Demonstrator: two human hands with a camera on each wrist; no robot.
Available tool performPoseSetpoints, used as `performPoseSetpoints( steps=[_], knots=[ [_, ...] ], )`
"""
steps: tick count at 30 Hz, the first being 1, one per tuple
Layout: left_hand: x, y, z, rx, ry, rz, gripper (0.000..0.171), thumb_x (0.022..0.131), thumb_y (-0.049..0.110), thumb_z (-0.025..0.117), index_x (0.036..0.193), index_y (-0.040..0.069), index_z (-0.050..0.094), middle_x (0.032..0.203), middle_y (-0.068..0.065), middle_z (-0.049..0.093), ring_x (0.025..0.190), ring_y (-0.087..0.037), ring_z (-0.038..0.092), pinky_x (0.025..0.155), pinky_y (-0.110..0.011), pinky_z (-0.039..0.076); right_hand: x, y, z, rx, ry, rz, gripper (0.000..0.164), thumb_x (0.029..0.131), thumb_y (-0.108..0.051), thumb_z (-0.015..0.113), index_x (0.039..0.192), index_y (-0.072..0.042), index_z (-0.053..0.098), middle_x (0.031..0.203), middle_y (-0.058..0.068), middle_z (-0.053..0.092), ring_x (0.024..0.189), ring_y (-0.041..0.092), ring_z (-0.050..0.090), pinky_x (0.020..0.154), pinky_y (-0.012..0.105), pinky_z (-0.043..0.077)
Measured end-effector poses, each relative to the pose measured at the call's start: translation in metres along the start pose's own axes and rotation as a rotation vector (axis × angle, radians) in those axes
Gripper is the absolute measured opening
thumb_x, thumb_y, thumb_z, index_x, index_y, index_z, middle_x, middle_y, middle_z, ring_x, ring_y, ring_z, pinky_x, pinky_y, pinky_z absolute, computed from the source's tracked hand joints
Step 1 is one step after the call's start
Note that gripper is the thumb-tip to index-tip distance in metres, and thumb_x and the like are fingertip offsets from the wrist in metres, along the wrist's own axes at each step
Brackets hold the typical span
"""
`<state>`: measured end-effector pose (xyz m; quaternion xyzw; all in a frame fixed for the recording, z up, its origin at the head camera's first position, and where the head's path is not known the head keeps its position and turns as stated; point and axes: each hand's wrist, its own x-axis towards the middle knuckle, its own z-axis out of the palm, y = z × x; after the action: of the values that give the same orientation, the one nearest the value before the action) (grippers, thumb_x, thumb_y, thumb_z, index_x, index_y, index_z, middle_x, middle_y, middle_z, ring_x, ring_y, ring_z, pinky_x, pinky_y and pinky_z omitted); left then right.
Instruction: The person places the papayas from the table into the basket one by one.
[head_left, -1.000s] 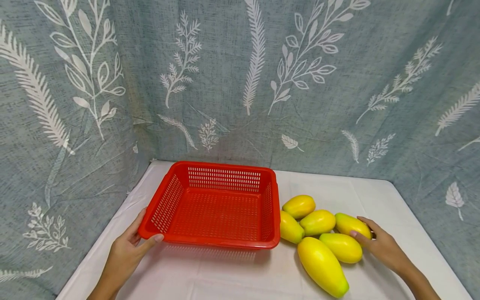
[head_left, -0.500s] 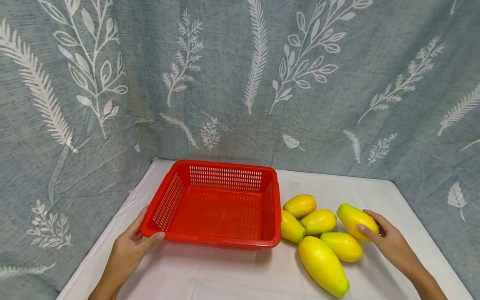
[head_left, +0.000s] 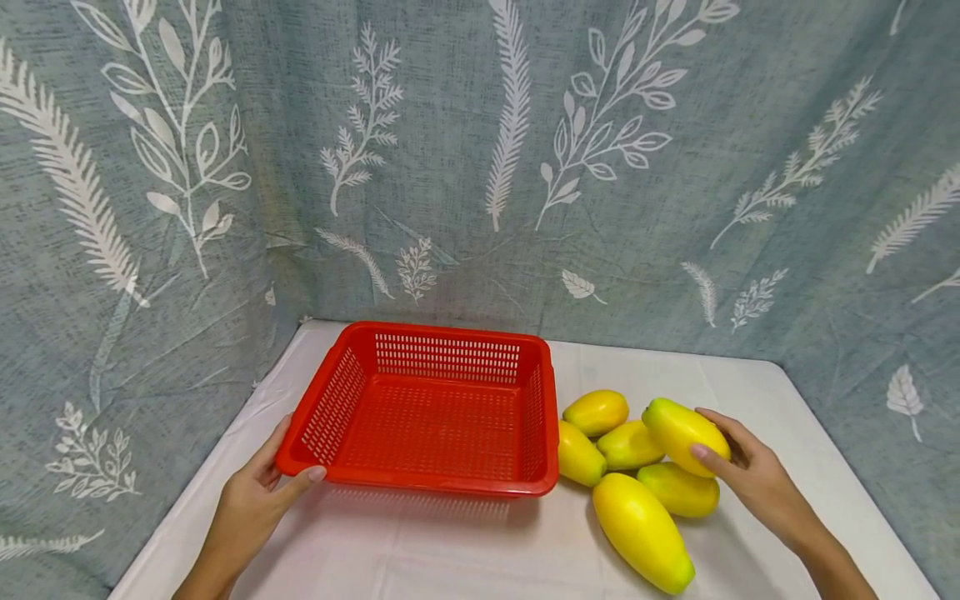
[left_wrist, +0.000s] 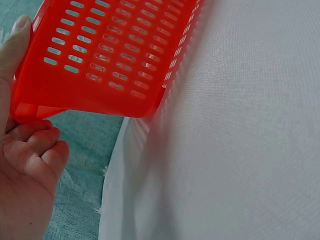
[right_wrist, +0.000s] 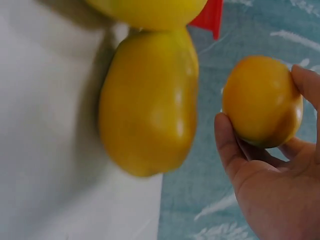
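Note:
At its near left corner, the red plastic basket (head_left: 442,481) is gripped by my left hand (head_left: 243,510), thumb over the rim and fingers curled beneath, as the left wrist view also shows. The basket holds nothing. My right hand (head_left: 761,475) holds a yellow papaya (head_left: 684,435) with a greenish tip, thumb on the near side and fingers on the far side. In the right wrist view this held papaya (right_wrist: 262,102) is raised beside another papaya (right_wrist: 150,105) lying on the table. From the head view, it overlaps the papayas behind and below it.
Several more papayas lie right of the basket on the white tablecloth (head_left: 450,558), including one larger papaya (head_left: 643,533) nearest the front. A papaya (head_left: 579,454) lies close against the basket's right side. A grey-green leaf-patterned curtain (head_left: 450,167) hangs around the table's back and sides.
My right hand has lifted the papaya off the table and carried it slightly left, over the other papayas. My left hand and the basket stay in place.

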<state>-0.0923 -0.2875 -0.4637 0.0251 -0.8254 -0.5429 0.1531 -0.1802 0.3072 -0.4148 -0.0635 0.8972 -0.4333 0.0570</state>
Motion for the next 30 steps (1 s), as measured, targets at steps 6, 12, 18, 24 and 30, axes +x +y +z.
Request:
performPoseSetpoints(
  steps=[6,12,18,24,30],
  knots=[
    [-0.001,-0.001,0.000,-0.003,0.006,-0.002,0.092,0.095,0.012,0.081,0.169,0.009,0.026,0.165,-0.026,0.040,0.118,0.021,0.051,0.091,-0.003,0.048,-0.001,-0.017,0.009,0.034,-0.002,-0.085,0.065,0.110,-0.039,0.059,0.165,-0.013,0.037,0.164,0.018,0.041,0.138,0.009,0.047,0.096,-0.001,0.038],
    [-0.001,-0.001,-0.001,-0.006,0.004,-0.004,0.091,0.096,0.013,0.081,0.169,0.010,0.026,0.165,-0.026,0.039,0.118,0.021,0.051,0.091,-0.002,0.048,-0.002,-0.031,0.018,0.085,-0.018,-0.141,0.061,0.110,-0.034,0.060,0.164,-0.013,0.038,0.163,0.016,0.043,0.123,-0.015,0.048,0.097,0.003,0.043],
    [-0.002,-0.002,-0.001,-0.045,-0.003,0.030,0.090,0.095,0.007,0.080,0.168,0.011,0.028,0.165,-0.028,0.039,0.121,0.017,0.053,0.093,-0.005,0.049,-0.002,-0.045,0.028,0.130,-0.034,-0.192,0.058,0.110,-0.029,0.061,0.163,-0.018,0.040,0.162,0.014,0.044,0.125,-0.006,0.053,0.099,0.008,0.048],
    [-0.002,-0.002,-0.001,-0.055,0.001,0.042,0.089,0.095,0.005,0.080,0.168,0.008,0.028,0.164,-0.029,0.038,0.123,0.017,0.053,0.095,-0.005,0.048,0.001,-0.058,0.041,0.189,-0.067,-0.249,0.056,0.110,-0.023,0.061,0.162,-0.017,0.042,0.159,0.015,0.046,0.123,0.003,0.059,0.098,0.014,0.053],
    [-0.001,-0.002,-0.001,-0.049,-0.009,0.035,0.091,0.095,0.007,0.080,0.168,0.005,0.026,0.165,-0.029,0.037,0.122,0.018,0.052,0.094,-0.004,0.048,0.006,-0.070,0.054,0.241,-0.103,-0.276,0.055,0.109,-0.023,0.062,0.160,-0.017,0.044,0.157,0.013,0.047,0.125,0.009,0.059,0.101,0.015,0.052]
  ],
)
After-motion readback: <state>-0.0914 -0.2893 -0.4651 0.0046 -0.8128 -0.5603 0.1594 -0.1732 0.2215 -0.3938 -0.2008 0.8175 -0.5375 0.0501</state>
